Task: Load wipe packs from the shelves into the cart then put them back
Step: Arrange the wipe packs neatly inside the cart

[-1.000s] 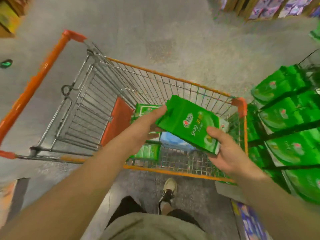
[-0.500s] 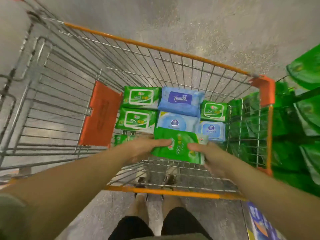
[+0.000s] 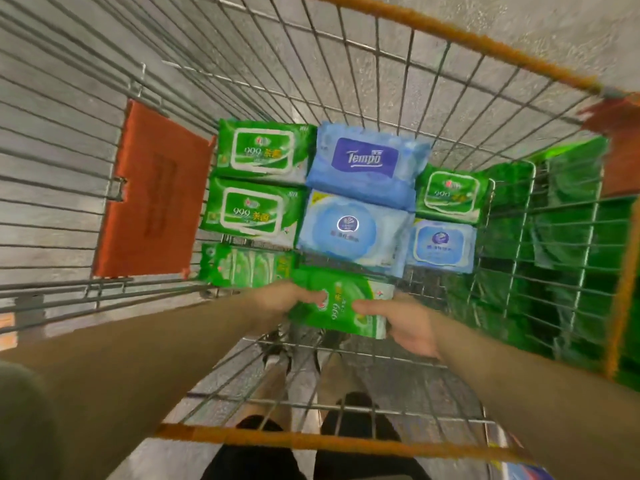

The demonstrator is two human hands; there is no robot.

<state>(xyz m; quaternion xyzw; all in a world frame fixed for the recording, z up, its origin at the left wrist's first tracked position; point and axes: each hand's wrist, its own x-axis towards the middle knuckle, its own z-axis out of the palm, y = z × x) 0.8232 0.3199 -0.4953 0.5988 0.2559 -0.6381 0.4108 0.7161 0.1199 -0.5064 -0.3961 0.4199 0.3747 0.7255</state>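
Both my hands are low inside the wire cart (image 3: pixel 450 39). A green wipe pack (image 3: pixel 341 303) is held between them near the cart floor: my left hand (image 3: pixel 280 301) grips its left edge and my right hand (image 3: pixel 398 320) grips its right edge. Beyond it several packs lie flat in rows: two green packs (image 3: pixel 258 181) on the left, a blue Tempo pack (image 3: pixel 367 161), a pale blue pack (image 3: pixel 353 230), a smaller green pack (image 3: pixel 450 194) and a small blue pack (image 3: pixel 440 245). A green multipack (image 3: pixel 242 265) lies just left of the held pack.
An orange child-seat flap (image 3: pixel 152 195) stands against the cart's left wall. Green packs on shelves (image 3: pixel 571 258) show through the right wall. My legs and shoes (image 3: pixel 298 362) are visible under the cart, whose orange near rim (image 3: pixel 311 441) crosses the bottom.
Both hands have carried the green pack from above the cart down to its floor. My head has leaned in, so the cart's contents fill the view.
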